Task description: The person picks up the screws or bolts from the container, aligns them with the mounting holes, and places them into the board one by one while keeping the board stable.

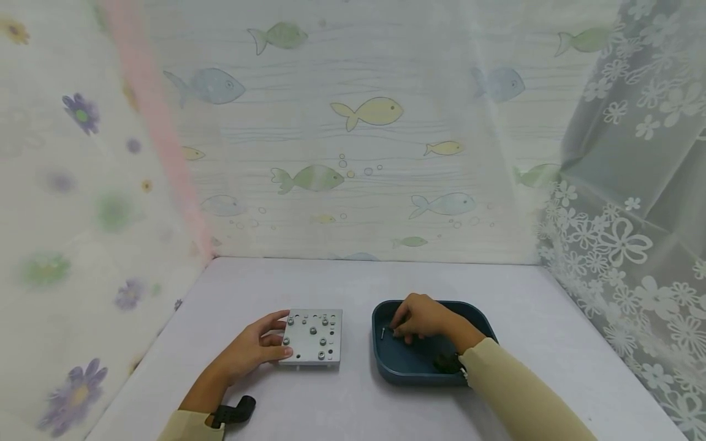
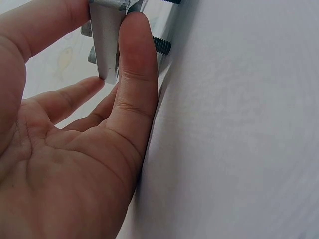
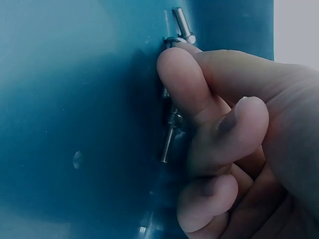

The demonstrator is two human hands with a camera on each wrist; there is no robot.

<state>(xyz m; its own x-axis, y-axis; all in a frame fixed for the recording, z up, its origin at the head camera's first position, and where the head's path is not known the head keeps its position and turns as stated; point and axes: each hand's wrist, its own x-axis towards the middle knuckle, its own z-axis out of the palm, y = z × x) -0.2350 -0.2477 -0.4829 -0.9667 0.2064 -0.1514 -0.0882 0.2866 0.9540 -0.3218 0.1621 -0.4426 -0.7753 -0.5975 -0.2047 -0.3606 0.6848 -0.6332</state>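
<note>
My left hand point(image 1: 250, 349) grips the left edge of a square silver metal plate point(image 1: 304, 351), thumb at the near corner and fingers along the side. Several socket-head screws point(image 1: 313, 331) stand in its holes, and a dark threaded end point(image 2: 162, 46) sticks out underneath in the left wrist view. Inside a dark blue tray point(image 1: 419, 378), my right hand point(image 1: 421, 315) has thumb and forefinger pinched at a small screw point(image 3: 173, 41), mostly hidden by the fingertips. Other loose metal screws lie close by, one point(image 3: 182, 22) beyond the fingertips and another point(image 3: 169, 143) below them.
The plate and tray stand side by side on a white-covered table point(image 1: 353, 404). Behind hangs a fish-patterned curtain point(image 1: 364, 153), with a flowered sheet point(image 1: 83, 245) at the left and lace fabric point(image 1: 623, 245) at the right. A black wrist strap point(image 1: 234, 411) circles the left wrist.
</note>
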